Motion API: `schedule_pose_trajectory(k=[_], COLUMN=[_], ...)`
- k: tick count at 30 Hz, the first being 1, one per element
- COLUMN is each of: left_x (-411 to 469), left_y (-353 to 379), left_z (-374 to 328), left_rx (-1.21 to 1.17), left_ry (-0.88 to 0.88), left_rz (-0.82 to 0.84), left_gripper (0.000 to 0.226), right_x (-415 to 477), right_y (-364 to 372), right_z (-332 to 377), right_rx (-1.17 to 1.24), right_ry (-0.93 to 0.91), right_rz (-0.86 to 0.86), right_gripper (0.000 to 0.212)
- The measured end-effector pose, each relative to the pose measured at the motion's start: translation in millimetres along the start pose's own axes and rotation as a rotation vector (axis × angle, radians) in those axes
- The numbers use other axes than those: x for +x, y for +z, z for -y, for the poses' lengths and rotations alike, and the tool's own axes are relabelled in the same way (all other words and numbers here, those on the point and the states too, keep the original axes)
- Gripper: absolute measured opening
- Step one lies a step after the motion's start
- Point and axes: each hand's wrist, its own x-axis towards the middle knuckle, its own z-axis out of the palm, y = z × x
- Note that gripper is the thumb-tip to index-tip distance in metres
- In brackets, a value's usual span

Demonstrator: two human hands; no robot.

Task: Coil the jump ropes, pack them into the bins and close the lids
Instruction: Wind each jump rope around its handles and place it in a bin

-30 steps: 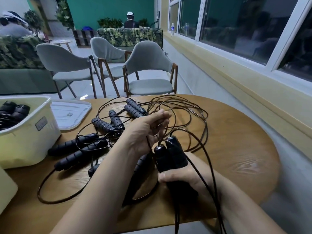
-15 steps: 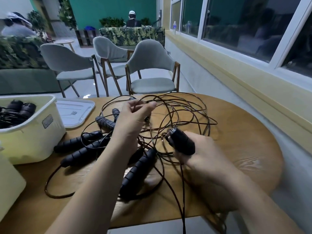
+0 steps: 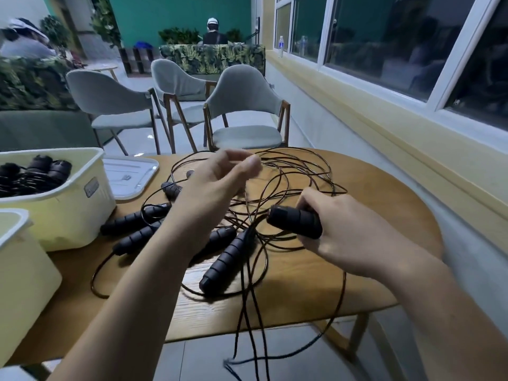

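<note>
Several black jump ropes lie tangled on the round wooden table (image 3: 365,273). Their thin cords (image 3: 297,174) loop across the far half, and some hang over the near edge. My right hand (image 3: 338,232) grips a black foam handle (image 3: 294,222) that points left, just above the tangle. My left hand (image 3: 220,185) is raised over the pile, blurred, with thumb and fingertips pinching a cord near the far loops. Loose handles (image 3: 222,264) lie below my left forearm. A pale yellow bin (image 3: 68,207) at the left holds coiled ropes (image 3: 35,171).
A second pale bin (image 3: 24,273) stands at the near left corner. A white lid (image 3: 129,174) lies flat behind the first bin. Grey chairs (image 3: 244,105) stand beyond the table, and a wall with windows runs along the right. People sit in the background.
My left hand has lifted up and away from me with the cord. My right hand has swung the handle from upright to pointing left and moved a little right.
</note>
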Motion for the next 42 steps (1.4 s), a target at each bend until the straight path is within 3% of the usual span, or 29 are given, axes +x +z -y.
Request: schedule_pose_trajectory(k=[5, 9, 15, 20, 26, 38, 42], left_x=[-34.2, -41.9, -46.0, -38.2, -27.6, -24.5, -24.8], left_y=[16.3, 14.3, 11.9, 2.7, -11.7, -14.1, -7.9], left_z=[-1.8, 1.6, 10.7, 17.6, 26.6, 27.9, 32.2], left_rx=[-0.074, -0.211, -0.134, -0.221, -0.285, -0.315, -0.266], left_ry=[-0.118, -0.182, -0.184, -0.254, -0.232, -0.241, -0.196], left_rz=[0.18, 0.177, 0.116, 0.099, 0.191, 0.303, 0.263], left_gripper=[0.039, 0.045, 0.047, 0.035, 0.02, 0.015, 0.02], right_x=[1.2, 1.6, 4.9, 11.8, 6.6, -16.0, -17.8], right_y=[-10.5, -9.0, -7.4, -9.6, -6.3, 22.2, 22.8], right_z=[6.9, 10.5, 15.6, 16.1, 2.9, -16.0, -20.5], right_rx=[0.055, 0.072, 0.089, 0.126, 0.301, 0.619, 0.668], right_ry=[-0.018, 0.003, 0.058, 0.139, 0.035, -0.053, -0.022], right_rz=[-0.074, -0.118, -0.101, 0.056, 0.121, 0.038, 0.048], right_gripper=[0.03, 0.033, 0.032, 0.039, 0.037, 0.051, 0.066])
